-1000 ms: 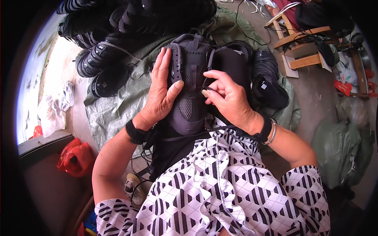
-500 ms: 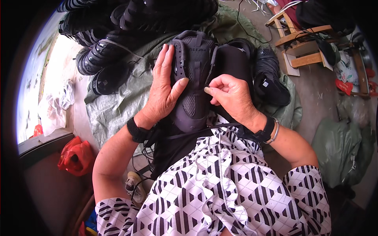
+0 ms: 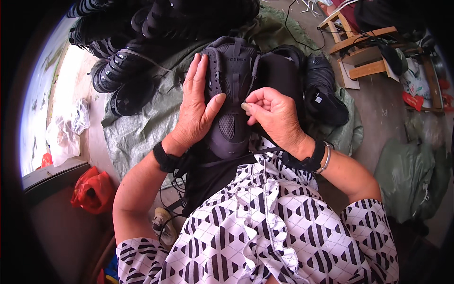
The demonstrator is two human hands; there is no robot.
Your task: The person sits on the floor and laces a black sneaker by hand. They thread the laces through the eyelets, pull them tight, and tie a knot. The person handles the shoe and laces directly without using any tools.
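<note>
A dark shoe rests on my lap, its rounded toe toward me and its tongue pointing away. My left hand lies along the shoe's left side, fingers straight and thumb apart, over the lower part of a punched eyelet strip. Over the right edge of the tongue, my right hand pinches thumb against forefinger. Whatever sits in that pinch, if anything, is too small to make out. Just right of the shoe is my black-clad leg.
Dark shoes are piled at the far left on a green woven sheet. Another black shoe lies right of my leg. Wooden stools stand far right, above a green sack. A red bag sits left.
My right hand has shifted slightly up and left, its thumb tip closer to the middle of the tongue. The left hand and the shoe stay nearly in place.
</note>
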